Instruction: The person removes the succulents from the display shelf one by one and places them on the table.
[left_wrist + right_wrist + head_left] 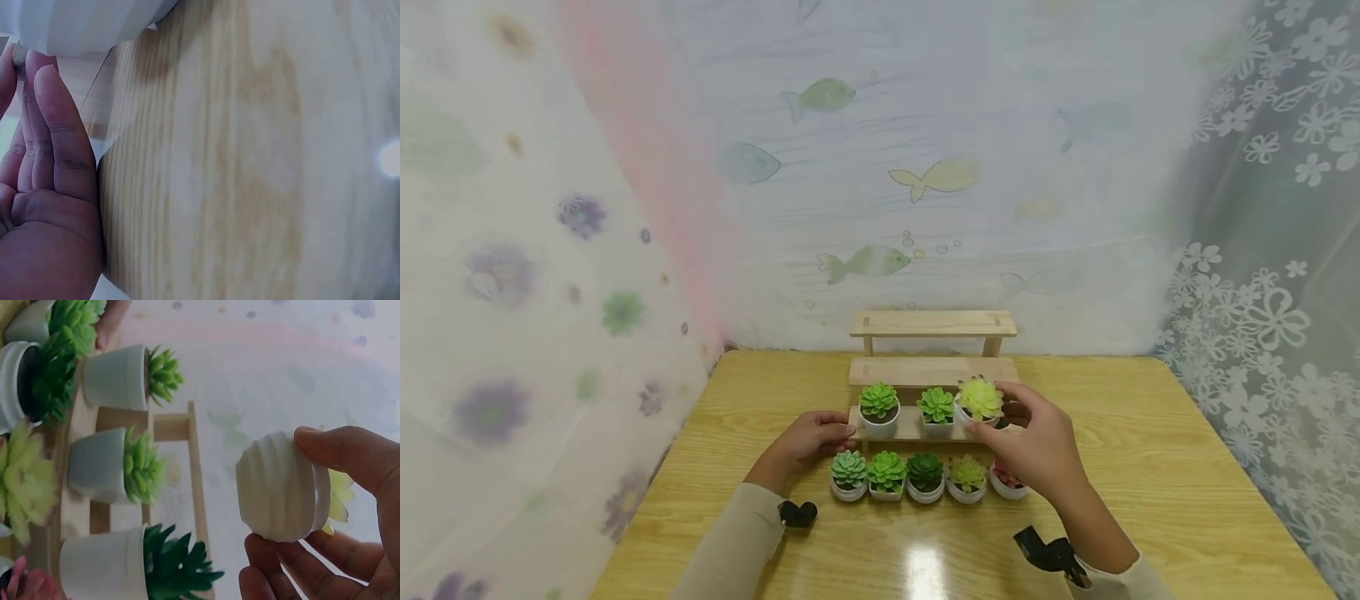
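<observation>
My right hand [1036, 433] holds a yellow-green potted succulent [980, 398], thumb and fingers around its ribbed white pot [278, 490]. In the head view this pot overlaps the lowest tier's right part; the right wrist view shows it apart from the other pots. My left hand [808, 437] pinches the left end of the wooden plant stand's lowest tier [907, 423]. On that tier stand a bright green succulent [878, 402] at left, a smaller green one [936, 407] mid-tier, and a dark green one [178, 562] at right, mostly hidden behind my right hand in the head view.
Several potted succulents line up on the table before the stand, among them a pale green one [849, 471], a dark green one [925, 468] and a pink one [1006, 475]. The stand's middle tier [932, 370] and top tier [932, 323] rise behind, close to the fish-print curtain [872, 261].
</observation>
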`<state>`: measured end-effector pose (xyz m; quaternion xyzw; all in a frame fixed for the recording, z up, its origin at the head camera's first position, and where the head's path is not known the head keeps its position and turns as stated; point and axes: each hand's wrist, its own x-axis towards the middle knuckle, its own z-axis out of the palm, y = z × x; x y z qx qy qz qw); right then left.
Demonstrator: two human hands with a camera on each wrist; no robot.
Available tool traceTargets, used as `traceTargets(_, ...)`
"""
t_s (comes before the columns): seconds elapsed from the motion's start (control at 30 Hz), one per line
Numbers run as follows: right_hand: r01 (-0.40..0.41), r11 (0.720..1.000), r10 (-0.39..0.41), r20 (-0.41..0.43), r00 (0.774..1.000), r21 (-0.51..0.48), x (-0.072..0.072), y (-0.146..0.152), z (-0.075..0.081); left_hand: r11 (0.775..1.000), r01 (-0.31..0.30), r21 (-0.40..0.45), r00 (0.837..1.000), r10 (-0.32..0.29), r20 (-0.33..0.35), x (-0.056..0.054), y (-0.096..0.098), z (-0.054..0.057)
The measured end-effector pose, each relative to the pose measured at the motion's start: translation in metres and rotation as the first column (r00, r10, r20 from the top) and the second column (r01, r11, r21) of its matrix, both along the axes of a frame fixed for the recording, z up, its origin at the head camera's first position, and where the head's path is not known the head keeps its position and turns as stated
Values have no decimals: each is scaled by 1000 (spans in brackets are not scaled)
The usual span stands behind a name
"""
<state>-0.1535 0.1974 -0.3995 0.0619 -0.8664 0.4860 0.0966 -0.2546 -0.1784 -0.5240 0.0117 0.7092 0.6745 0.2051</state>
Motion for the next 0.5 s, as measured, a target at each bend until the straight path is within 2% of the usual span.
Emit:
traceTargets(0.2,30,1000,-30,36,999,-5,11,14,-3,1000,21,-1,1000,-21,-9,0,-3,-1)
traceTargets(0.5,91,995,-91,4,996,43,23,29,-9,1000,10,-28,1000,-10,-4,-3,-2,-3)
